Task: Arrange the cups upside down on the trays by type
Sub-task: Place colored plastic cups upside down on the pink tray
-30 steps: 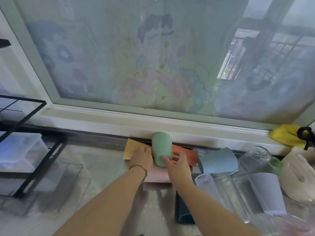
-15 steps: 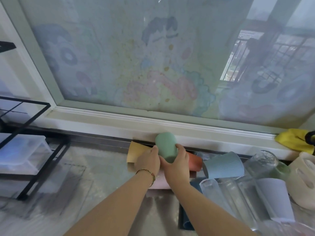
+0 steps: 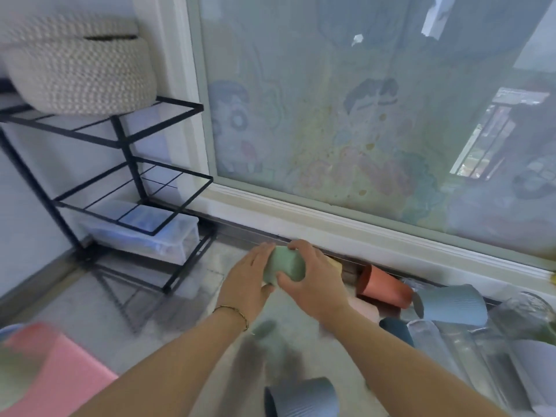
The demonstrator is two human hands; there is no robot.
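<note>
Both hands on the green cup [image 3: 284, 264] at centre frame: left hand [image 3: 248, 276] cradles one side, right hand [image 3: 313, 278] grips the other. Orange cup [image 3: 383, 285] and ribbed blue cup [image 3: 451, 303] lie right.

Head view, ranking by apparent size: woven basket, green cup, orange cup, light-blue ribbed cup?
1. woven basket
2. light-blue ribbed cup
3. orange cup and green cup: about alike; the green one is partly covered, so unranked.
</note>
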